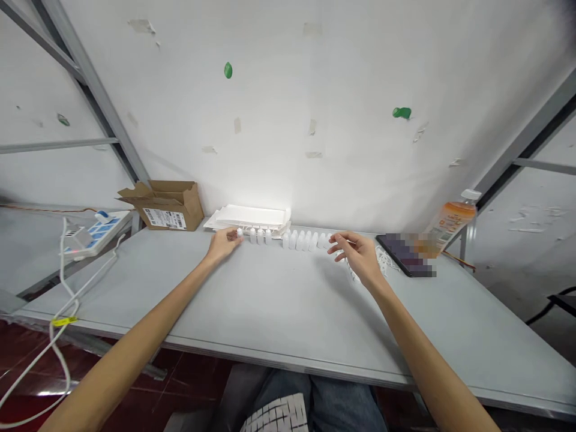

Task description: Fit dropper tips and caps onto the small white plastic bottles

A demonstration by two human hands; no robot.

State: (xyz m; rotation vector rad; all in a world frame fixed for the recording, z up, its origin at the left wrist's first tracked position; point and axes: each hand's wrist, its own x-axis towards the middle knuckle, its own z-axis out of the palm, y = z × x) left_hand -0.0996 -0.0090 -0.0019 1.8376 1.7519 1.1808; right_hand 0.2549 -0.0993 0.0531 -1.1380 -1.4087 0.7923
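White dropper bottles [300, 241] stand in a row toward the table's [270, 300] back in the head view; L hand [220, 245] pinches the leftmost w/ thumb & fingertips. R hand's [360, 257] fingers hang loosely spread by the R end, contact unclear; a stray knuckle could prob. topple close-set neighbours.
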